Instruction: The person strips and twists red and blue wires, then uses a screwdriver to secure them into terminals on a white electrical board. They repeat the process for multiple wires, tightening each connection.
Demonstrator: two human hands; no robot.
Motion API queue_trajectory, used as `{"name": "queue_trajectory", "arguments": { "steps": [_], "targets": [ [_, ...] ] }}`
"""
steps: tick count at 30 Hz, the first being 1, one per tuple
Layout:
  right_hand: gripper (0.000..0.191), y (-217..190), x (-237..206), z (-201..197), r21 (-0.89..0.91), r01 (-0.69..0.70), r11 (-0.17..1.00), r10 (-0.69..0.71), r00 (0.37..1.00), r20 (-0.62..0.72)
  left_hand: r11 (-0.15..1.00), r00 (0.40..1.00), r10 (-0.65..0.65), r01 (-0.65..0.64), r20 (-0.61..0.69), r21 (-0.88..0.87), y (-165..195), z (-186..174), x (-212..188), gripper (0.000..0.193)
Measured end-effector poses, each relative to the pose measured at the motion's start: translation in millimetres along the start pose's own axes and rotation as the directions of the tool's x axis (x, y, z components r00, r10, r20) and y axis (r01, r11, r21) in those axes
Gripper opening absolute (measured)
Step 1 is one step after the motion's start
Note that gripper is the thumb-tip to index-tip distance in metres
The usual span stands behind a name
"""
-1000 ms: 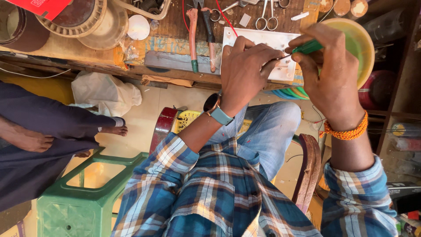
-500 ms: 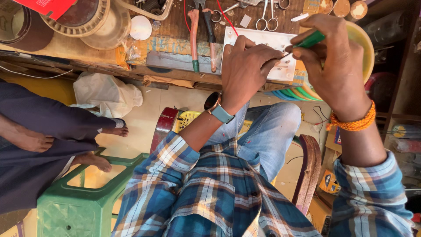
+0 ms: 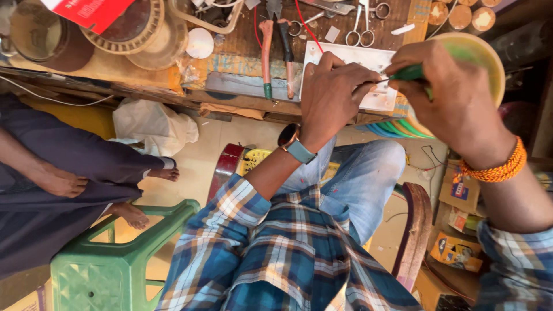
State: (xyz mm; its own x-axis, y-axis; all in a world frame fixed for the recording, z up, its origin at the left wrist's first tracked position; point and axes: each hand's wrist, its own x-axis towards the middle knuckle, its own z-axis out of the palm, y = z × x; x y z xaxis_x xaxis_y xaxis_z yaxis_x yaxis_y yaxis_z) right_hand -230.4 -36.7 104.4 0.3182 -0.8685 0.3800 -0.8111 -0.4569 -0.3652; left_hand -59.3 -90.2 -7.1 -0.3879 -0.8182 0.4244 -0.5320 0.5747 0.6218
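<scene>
We are bracing the white switch plate (image 3: pixel 368 78) at the near edge of the workbench (image 3: pixel 115 69) with our left hand (image 3: pixel 334 95), its fingers curled down onto the plate's near left part. We are gripping the green-handled screwdriver (image 3: pixel 410 72) in our right hand (image 3: pixel 455 95), fingers closed fully round the handle, with the thin shaft pointing left toward the plate, just above our left fingertips. Pliers (image 3: pixel 276 52) with red and black handles are lying just left of the plate. Scissors (image 3: pixel 358 23) are lying beyond it, toward the far edge.
</scene>
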Motion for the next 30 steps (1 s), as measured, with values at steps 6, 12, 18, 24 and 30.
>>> {"name": "queue_trajectory", "arguments": {
  "steps": [6, 12, 18, 24, 30],
  "targets": [
    [0.043, -6, 14, -5, 0.02, -0.077, 0.997, 0.076, 0.996, 0.038, 1.0, 0.999, 0.016, -0.015, -0.044, 0.024, -6, 4, -1, 0.016],
    [0.042, 1, 10, 1, 0.001, -0.085, 0.996, 0.085, 0.996, 0.039, 1.0, 1.0, -0.005, 0.005, -0.008, 0.002, -7, 8, -3, 0.017],
    [0.046, 20, 14, 30, 0.004, -0.343, 0.939, 0.339, 0.931, 0.133, 1.0, 0.999, -0.009, 0.01, 0.042, -0.005, -10, 6, -6, 0.02],
    [0.05, 22, -3, 11, -0.033, -0.084, 0.996, 0.085, 0.996, 0.024, 1.0, 0.999, 0.029, -0.029, -0.024, 0.001, -3, 3, -3, 0.018],
    [0.051, 10, 6, -6, -0.107, -0.136, 0.985, 0.149, 0.98, 0.129, 0.995, 1.0, 0.024, -0.023, -0.006, 0.099, -2, 1, 1, 0.017]
  ]
}}
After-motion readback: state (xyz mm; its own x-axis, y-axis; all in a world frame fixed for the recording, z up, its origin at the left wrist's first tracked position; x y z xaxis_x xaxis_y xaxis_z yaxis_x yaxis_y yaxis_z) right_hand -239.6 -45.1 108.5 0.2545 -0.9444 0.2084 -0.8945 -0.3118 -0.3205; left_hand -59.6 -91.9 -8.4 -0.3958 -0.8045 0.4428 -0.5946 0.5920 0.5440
